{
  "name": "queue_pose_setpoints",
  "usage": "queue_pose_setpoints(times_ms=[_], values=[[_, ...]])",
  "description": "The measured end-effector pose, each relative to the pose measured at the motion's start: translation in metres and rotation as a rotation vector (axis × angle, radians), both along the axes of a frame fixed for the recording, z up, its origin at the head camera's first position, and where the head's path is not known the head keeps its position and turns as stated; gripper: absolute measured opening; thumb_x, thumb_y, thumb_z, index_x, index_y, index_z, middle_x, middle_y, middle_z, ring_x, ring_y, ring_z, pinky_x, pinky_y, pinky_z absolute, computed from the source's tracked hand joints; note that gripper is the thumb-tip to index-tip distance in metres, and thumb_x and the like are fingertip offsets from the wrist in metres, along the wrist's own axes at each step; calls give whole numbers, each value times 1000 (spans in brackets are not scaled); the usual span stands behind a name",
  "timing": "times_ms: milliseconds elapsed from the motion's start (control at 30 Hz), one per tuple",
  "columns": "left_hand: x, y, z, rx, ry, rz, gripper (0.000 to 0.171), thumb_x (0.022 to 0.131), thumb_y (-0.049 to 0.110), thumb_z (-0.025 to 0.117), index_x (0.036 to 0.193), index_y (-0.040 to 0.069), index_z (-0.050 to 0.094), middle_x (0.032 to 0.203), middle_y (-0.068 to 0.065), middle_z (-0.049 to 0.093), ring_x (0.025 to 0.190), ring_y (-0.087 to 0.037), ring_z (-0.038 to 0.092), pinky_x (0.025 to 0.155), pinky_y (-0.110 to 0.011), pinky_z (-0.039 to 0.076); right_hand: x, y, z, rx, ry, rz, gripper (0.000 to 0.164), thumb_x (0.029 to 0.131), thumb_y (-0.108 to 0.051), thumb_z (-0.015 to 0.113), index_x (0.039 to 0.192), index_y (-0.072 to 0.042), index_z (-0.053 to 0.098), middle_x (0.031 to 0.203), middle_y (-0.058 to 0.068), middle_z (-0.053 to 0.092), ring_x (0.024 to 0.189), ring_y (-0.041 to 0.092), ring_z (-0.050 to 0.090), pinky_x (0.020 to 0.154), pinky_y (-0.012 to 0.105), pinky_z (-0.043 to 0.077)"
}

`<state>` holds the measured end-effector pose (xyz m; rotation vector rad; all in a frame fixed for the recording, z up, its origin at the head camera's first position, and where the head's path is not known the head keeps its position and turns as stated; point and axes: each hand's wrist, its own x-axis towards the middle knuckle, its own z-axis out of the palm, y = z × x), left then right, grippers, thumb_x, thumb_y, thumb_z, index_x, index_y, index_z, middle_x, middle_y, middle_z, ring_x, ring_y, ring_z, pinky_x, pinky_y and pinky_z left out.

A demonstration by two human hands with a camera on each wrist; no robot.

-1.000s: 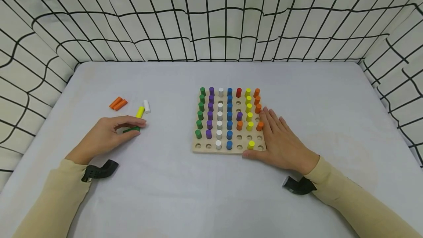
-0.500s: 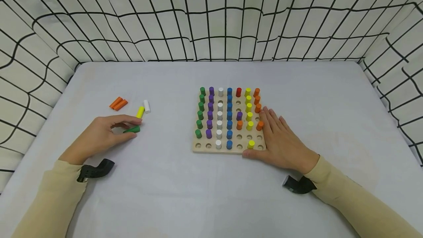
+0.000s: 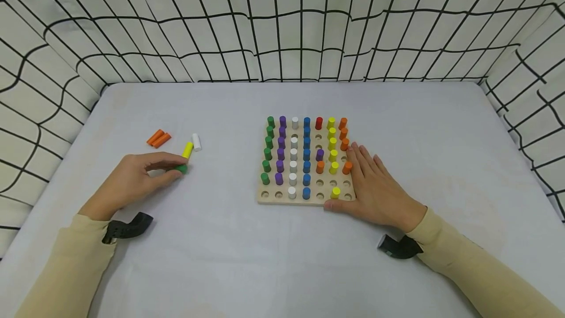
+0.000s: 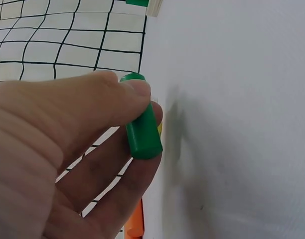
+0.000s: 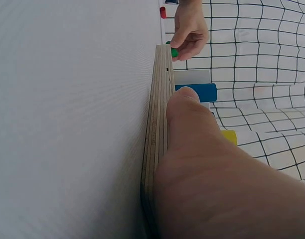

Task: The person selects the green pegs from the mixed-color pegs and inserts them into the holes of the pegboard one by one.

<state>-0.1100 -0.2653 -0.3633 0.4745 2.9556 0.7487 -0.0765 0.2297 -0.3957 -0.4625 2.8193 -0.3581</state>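
My left hand pinches a green peg between thumb and fingertips, left of the pegboard. Just beyond its fingertips lie a yellow peg and a white peg. On the right, my right hand rests with straight fingers along the right side of the wooden pegboard, its thumb at the front edge. The board bears upright pegs in columns of green, purple, white, blue, mixed colours, yellow and orange. Bare holes show in the front row and among the right-hand columns.
Two orange pegs lie side by side beyond the left hand. A white cloth covers the table. Behind and at the sides stand white walls with a black grid. A dark wrist camera sits at each cuff.
The left hand has drawn back slightly to the left. Its fingers first loosened around the green peg, then gripped it nearer its end. The right hand and board stay put.
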Motion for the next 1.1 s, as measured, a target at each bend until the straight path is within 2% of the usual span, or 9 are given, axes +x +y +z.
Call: queue_pose_setpoints(times_ms=[133,233,367,467,633,833,933,1100], values=[[0,2,1,55,-25,-21,29,92,20,80,120,27,76,114,0,80,96,24,60,82,5,43,0,0,0,0,-1,-2,135,78,-93,51,165,0,5,176,18,3,164,40,4,132,64,10],[0,7,2,121,-49,-34,29,93,19,78,122,26,76,113,10,79,97,24,61,82,2,48,0,1,1,2,-1,-4,136,78,-93,51,165,0,5,176,18,2,164,40,4,132,64,9],[2,15,2,227,-81,-21,29,94,14,77,121,24,76,110,21,76,97,17,68,83,-3,54,0,1,1,5,0,-3,136,78,-95,49,165,0,5,176,18,2,164,40,3,132,64,10],[4,22,3,285,-77,-27,29,94,8,76,120,21,76,110,23,75,97,12,70,83,-5,56,-1,1,0,3,-2,-2,137,77,-96,47,165,-1,4,176,17,1,164,40,3,132,64,10],[3,32,3,347,-32,-101,31,93,1,74,121,16,75,112,24,74,98,10,72,84,-7,57,0,0,0,1,0,-2,137,77,-96,48,165,-1,5,176,17,0,164,39,2,133,63,10],[3,44,4,396,-36,-146,34,93,0,73,123,15,74,113,16,76,100,4,74,86,-11,59,1,0,2,2,1,-3,137,76,-97,47,165,-2,4,176,17,0,164,39,2,133,63,10],[3,52,4,388,-35,-177,34,93,-2,73,124,15,73,115,6,76,102,2,73,88,-10,58,0,0,2,2,5,-6,137,76,-97,46,166,-2,4,176,17,0,164,39,2,133,62,10],[3,64,4,365,-11,-243,36,93,-3,71,126,11,72,117,-6,76,104,6,70,90,-8,56,0,0,2,-1,8,-5,137,77,-97,46,166,-2,5,176,17,0,164,39,2,133,63,10]])
